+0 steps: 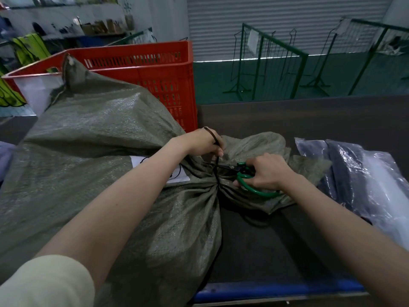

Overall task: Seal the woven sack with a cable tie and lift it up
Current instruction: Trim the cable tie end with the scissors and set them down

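- Pinching cable tie [217, 151] tail upright, left hand [204, 141] sits above sack [99, 138] neck, mid-desk [309, 120].
- Right hand [266, 171] grips scissors [242, 173], blades pointing left at tail.

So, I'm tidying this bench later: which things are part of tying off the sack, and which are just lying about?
In use: sack, cable tie, scissors, left hand, right hand.
Lying about: red crate, plastic-wrapped bundles.
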